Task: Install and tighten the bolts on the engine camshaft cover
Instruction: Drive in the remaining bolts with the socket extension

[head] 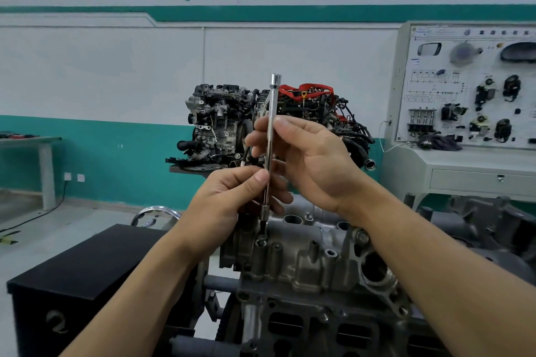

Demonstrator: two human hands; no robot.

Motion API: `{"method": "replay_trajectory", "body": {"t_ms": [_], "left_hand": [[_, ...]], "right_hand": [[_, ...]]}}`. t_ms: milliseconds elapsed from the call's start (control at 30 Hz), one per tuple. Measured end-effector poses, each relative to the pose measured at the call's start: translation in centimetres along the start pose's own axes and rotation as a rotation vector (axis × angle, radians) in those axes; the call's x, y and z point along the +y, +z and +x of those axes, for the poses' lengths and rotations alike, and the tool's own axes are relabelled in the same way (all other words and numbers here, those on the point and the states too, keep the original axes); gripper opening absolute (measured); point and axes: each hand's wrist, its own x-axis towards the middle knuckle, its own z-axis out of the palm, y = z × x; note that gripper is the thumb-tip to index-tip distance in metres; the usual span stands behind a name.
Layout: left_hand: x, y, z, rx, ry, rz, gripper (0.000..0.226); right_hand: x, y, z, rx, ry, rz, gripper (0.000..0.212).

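One bolt (262, 241) at the left end of the camshaft cover (307, 258) is seemingly being hand-started through an upright extension bar (271, 130), pinched low by the left hand (237, 194) and higher by the right hand (307, 159), a ratchet probably being needed next.

One head-worn camera, facing forward and a little down across the engine.

Here's the wearer's own viewpoint, wide-angle, with both forearms running in from the bottom edge. The left hand (232, 194) and right hand (313, 159) meet dead centre, close to the lens, both holding an upright socket bar (271, 130). The engine cover (304, 252) fills the lower middle, very near. Past it the view looks straight at a second engine (232, 119) well back, with the wall (116, 66) behind it and a training board (470, 87) at the right edge.
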Motion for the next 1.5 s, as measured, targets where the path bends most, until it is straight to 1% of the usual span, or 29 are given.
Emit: {"method": "replay_trajectory", "body": {"t_ms": [167, 233, 300, 367, 433, 500, 600, 700, 800, 867, 900, 1000, 1067, 1167, 1300, 1400, 1500], "left_hand": [[0.0, 0.0, 0.0, 0.021, 0.048, 0.076, 0.023], [-0.2, 0.1, 0.1, 0.060, 0.063, 0.052, 0.024], [-0.3, 0.0, 0.1, 0.064, 0.068, 0.041, 0.019], [-0.2, -0.1, 0.1, 0.032, 0.056, 0.042, 0.019], [-0.1, -0.2, 0.0, 0.005, 0.033, 0.046, 0.026], [0.0, -0.3, 0.0, -0.011, 0.014, 0.029, 0.030], [0.1, -0.2, 0.0, -0.015, -0.007, -0.027, 0.028], [0.2, -0.2, 0.1, 0.006, 0.005, 0.009, 0.026], [0.0, -0.1, 0.1, 0.031, 0.028, 0.016, 0.018], [0.0, -0.2, 0.0, 0.032, 0.035, -0.003, 0.019], [0.0, -0.3, 0.0, 0.027, 0.032, -0.012, 0.021], [0.0, -0.4, 0.0, -0.012, 0.019, -0.008, 0.030], [-0.1, -0.5, 0.1, -0.027, 0.005, -0.026, 0.030], [0.1, -0.6, 0.0, -0.028, -0.007, -0.048, 0.025], [0.1, -0.3, -0.2, 0.045, 0.007, -0.031, 0.020], [0.1, -0.1, -0.2, 0.071, 0.017, -0.014, 0.018], [0.1, -0.1, -0.3, 0.069, 0.008, -0.021, 0.017]], "right_hand": [[0.2, -0.1, 0.1, 0.037, -0.057, -0.059, 0.011], [0.1, -0.1, 0.1, 0.076, -0.077, -0.073, 0.014], [0.1, -0.3, 0.1, 0.099, -0.080, -0.075, 0.017], [0.0, -0.3, 0.0, 0.078, -0.054, -0.058, 0.017], [-0.1, -0.2, -0.1, 0.038, -0.018, -0.048, 0.026], [-0.2, 0.0, -0.1, 0.021, -0.013, -0.044, 0.029], [-0.1, 0.2, -0.1, 0.060, -0.049, -0.103, 0.023], [0.0, 0.0, 0.1, 0.118, -0.115, -0.178, 0.014], [0.1, -0.1, 0.1, 0.137, -0.142, -0.169, 0.010], [0.2, -0.1, 0.0, 0.127, -0.123, -0.168, 0.015], [0.1, -0.1, 0.0, 0.115, -0.104, -0.169, 0.015], [-0.1, 0.2, -0.1, 0.055, -0.033, -0.129, 0.026], [-0.1, 0.4, -0.1, 0.037, -0.017, -0.128, 0.026], [-0.1, 0.6, -0.2, 0.050, -0.051, -0.181, 0.021], [-0.3, 0.7, -0.3, 0.097, -0.174, -0.181, 0.013], [-0.1, 0.6, -0.4, 0.134, -0.201, -0.180, 0.021], [0.0, 0.5, -0.4, 0.148, -0.168, -0.258, 0.021]]}}
